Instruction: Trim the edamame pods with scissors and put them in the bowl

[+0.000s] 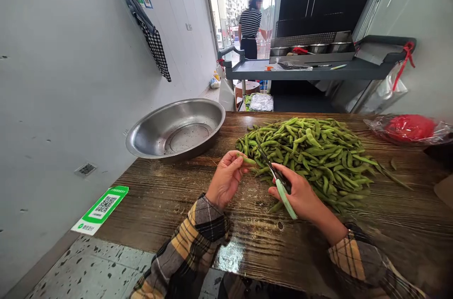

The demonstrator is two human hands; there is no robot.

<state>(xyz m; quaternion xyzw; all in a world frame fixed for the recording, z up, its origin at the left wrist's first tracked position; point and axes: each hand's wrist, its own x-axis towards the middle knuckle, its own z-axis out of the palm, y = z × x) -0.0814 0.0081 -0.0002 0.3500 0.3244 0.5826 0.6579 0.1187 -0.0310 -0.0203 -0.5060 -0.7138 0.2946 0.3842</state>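
Observation:
Between the thumb and fingers of my left hand [228, 177] is a green edamame pod [249, 161], its tip pointing right. My right hand [300, 195] is closed around a pair of scissors [285, 194] with pale green on the handle. The dark blades point up and left, a little right of the held pod. Just beyond both hands lies a wide heap of edamame pods [318, 153] on the wooden table [163, 204]. A large steel basin [177, 129] stands at the far left of the table, holding only small dark specks.
A red bundle in clear plastic [410, 128] lies at the table's right. A green QR-code card [102, 209] is at the left edge. Behind the table stands a grey cart [304, 72] with metal containers. A person in a striped top [249, 23] is at the doorway.

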